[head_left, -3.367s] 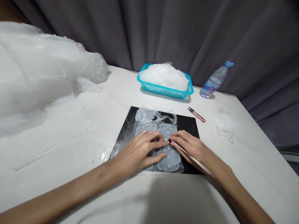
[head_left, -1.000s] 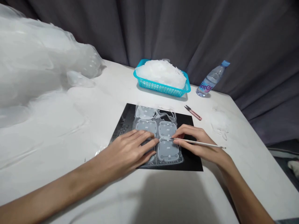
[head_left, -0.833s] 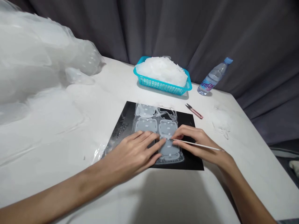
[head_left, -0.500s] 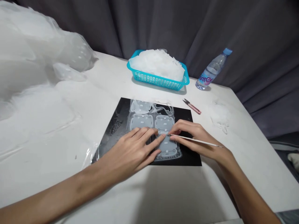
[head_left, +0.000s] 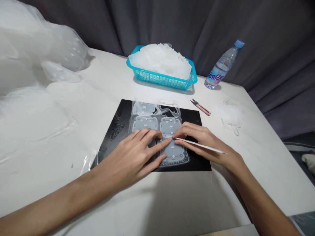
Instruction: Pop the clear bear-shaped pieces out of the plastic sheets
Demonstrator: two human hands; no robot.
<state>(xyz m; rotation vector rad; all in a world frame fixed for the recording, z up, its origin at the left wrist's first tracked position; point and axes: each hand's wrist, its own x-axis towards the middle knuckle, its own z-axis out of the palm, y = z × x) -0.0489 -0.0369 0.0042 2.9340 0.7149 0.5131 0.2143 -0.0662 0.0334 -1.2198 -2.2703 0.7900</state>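
Now the left hand [head_left: 137, 154] lies flat on the clear plastic sheet of rounded cut-outs [head_left: 157, 131] on the black mat [head_left: 197, 160] at the table's middle, while the right hand [head_left: 199, 141] pinches a thin white stick [head_left: 199, 146], its tip picking at a piece, with the blue basket [head_left: 159, 78] at 12 o'clock.

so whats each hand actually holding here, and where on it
The right hand pinches a thin white stick near its front tip. The left hand grips nothing; it lies flat on the clear plastic sheet.
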